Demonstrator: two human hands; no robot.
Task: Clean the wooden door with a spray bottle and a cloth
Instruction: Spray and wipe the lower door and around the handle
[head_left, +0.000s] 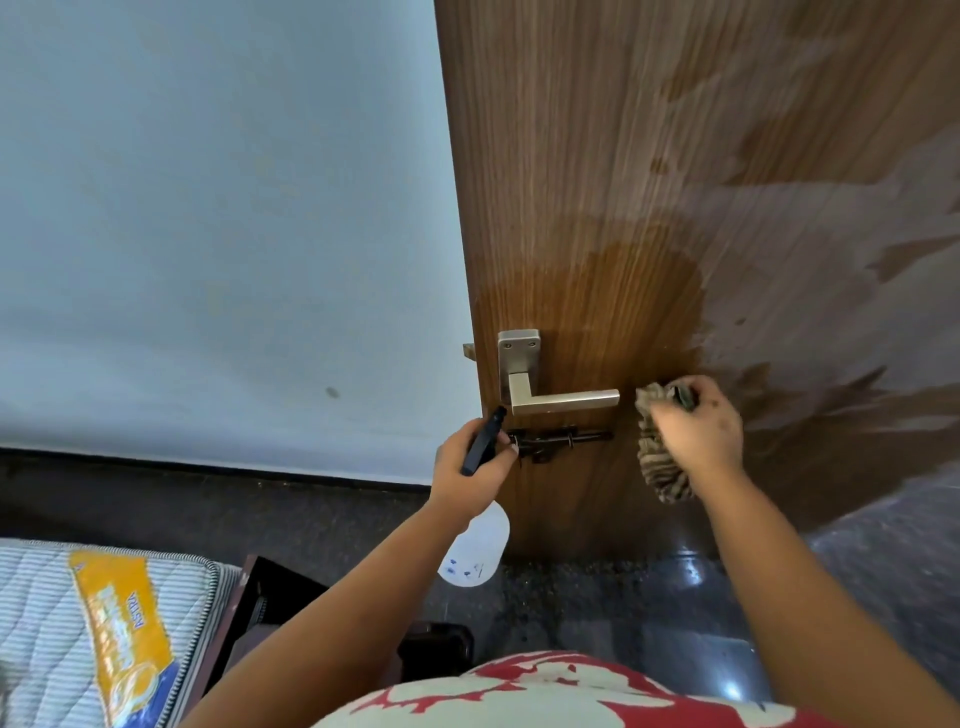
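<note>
Door: we face the wooden door (597, 182), its face streaked with wet and drier patches, so we judge the cleaning well under way around the handle zone.
Left hand: our left hand (470, 467) has its grip clenched around the neck of the spray bottle (475, 551), black nozzle pointing up toward the door edge, white body hanging below the fist.
Why held so: we keep the bottle low and aside, we think, so it stays ready while the other hand wipes.
Right hand: our right hand (696, 431) has its grip bunched on the cloth (662, 462), a brownish ribbed rag pressed against the door just beside the tip of the lever handle (561, 400).
Why there: the cloth sits at the border of a dark wet patch, likely to spread or lift the liquid.
Latch: a dark bolt latch (561, 441) lies under the lever, between our 2 hands.
Writing: the bottle carries small blue marks, too small to read.
Bed: a quilted mattress (41, 623) at lower left bears an orange label (119, 634); its print is blurred, and we cannot read it with confidence.
</note>
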